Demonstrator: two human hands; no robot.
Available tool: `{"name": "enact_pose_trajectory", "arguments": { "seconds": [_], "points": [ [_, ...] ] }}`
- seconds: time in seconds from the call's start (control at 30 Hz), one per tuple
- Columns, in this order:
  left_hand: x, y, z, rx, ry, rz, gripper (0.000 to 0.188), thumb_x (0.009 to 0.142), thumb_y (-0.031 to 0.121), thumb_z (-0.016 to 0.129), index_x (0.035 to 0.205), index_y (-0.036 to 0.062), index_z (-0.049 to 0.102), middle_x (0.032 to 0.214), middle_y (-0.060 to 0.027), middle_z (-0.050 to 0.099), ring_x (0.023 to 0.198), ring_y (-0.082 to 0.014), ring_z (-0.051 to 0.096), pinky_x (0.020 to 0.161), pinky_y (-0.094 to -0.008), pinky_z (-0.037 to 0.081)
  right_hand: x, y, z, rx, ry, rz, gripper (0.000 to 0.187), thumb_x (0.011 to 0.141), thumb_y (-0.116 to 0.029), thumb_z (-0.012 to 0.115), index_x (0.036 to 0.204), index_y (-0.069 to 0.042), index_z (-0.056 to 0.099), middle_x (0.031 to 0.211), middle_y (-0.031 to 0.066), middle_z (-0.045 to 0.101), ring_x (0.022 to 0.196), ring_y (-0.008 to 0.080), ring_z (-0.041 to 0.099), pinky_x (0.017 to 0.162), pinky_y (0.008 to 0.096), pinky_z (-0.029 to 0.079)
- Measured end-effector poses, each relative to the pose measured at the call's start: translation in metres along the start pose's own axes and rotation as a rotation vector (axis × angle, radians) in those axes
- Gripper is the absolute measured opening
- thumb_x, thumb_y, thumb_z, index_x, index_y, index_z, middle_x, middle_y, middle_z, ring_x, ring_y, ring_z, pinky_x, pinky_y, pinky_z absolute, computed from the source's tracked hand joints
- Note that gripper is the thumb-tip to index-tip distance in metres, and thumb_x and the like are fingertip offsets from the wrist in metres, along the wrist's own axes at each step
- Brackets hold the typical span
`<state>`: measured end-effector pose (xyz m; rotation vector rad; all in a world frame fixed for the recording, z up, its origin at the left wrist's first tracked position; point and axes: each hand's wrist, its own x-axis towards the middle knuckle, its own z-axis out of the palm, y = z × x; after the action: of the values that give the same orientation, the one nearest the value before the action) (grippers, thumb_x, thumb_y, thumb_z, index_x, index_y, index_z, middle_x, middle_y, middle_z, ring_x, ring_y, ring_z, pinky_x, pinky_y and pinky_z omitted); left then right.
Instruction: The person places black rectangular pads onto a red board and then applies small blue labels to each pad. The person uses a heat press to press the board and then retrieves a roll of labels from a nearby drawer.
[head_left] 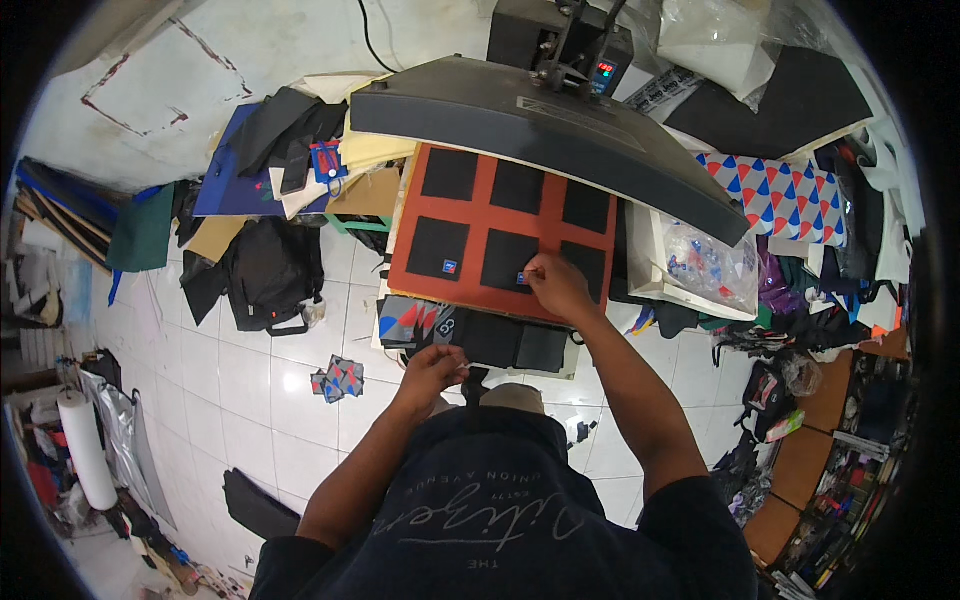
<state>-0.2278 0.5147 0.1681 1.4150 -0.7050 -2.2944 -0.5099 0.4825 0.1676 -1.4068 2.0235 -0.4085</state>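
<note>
R hand: fingers touch small, square, blue patch on front-row ctr flat black square, nr front edge of red-brown rectangular pad; grip: can't tell. L hand: fingertips together beyond same edge; contents unclear.

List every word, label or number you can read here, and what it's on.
I won't copy wording or digits, only say where they stand:
Dark shirt: pale script and capitals, upside down here.
Display: red lit digits.
Upper press plate: label, too small to read.
Blue-and-red patch: marks too small to read.
</note>
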Motion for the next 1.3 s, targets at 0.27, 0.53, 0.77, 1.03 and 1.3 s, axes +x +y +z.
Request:
{"name": "enact_pose_trajectory", "arguments": {
  "seconds": [0.27, 0.53, 0.77, 1.03, 1.3],
  "points": [
    [-0.001, -0.007, -0.003, 0.023, 0.0, -0.018, 0.018, 0.09, 0.013, 0.06, 0.104, 0.0011, 0.057, 0.09, -0.0058, 0.062, 0.079, -0.0138, 0.062, 0.071, -0.0249, 0.051, -0.012, -0.012, 0.008, -0.038, 0.163, -0.041, 0.01, 0.085, -0.018, 0.06, 0.088, -0.009, 0.063, 0.093, 0.0106, 0.061, 0.09, 0.0288, 0.062, 0.08, 0.0414, 0.049],
    [-0.002, -0.006, -0.003, 0.037, -0.011, -0.035, 0.023, 0.089, 0.016, 0.063, 0.105, 0.0017, 0.056, 0.092, -0.0053, 0.06, 0.082, -0.0142, 0.06, 0.074, -0.0265, 0.049, -0.014, -0.012, 0.011, -0.088, 0.219, -0.042, 0.008, 0.083, -0.015, 0.063, 0.086, -0.008, 0.062, 0.092, 0.0103, 0.06, 0.09, 0.0281, 0.062, 0.078, 0.0408, 0.05],
    [0.001, -0.011, -0.008, 0.043, -0.013, -0.033, 0.025, 0.09, 0.019, 0.063, 0.105, 0.0016, 0.056, 0.094, -0.0057, 0.06, 0.083, -0.0151, 0.06, 0.076, -0.0277, 0.05, -0.017, -0.01, 0.014, -0.071, 0.277, -0.075, 0.007, 0.082, -0.014, 0.064, 0.086, -0.008, 0.062, 0.091, 0.0095, 0.06, 0.087, 0.0269, 0.063, 0.076, 0.0398, 0.05],
    [0.003, -0.012, -0.006, 0.047, 0.019, -0.031, 0.02, 0.09, 0.014, 0.06, 0.104, 0.0003, 0.056, 0.091, -0.0067, 0.062, 0.078, -0.0145, 0.062, 0.071, -0.0248, 0.051, -0.019, -0.009, 0.016, -0.108, 0.325, -0.118, 0.01, 0.08, -0.015, 0.066, 0.085, -0.009, 0.06, 0.088, 0.0094, 0.06, 0.084, 0.0274, 0.062, 0.074, 0.0392, 0.05],
    [0.004, -0.015, -0.008, 0.03, 0.01, -0.022, 0.022, 0.09, 0.014, 0.06, 0.105, -0.0009, 0.055, 0.092, -0.0075, 0.062, 0.08, -0.0152, 0.062, 0.072, -0.0252, 0.051, -0.018, -0.01, 0.013, -0.115, 0.321, -0.11, 0.011, 0.081, -0.017, 0.066, 0.086, -0.009, 0.061, 0.087, 0.0093, 0.06, 0.085, 0.0273, 0.062, 0.074, 0.0396, 0.05]
  ]
}}
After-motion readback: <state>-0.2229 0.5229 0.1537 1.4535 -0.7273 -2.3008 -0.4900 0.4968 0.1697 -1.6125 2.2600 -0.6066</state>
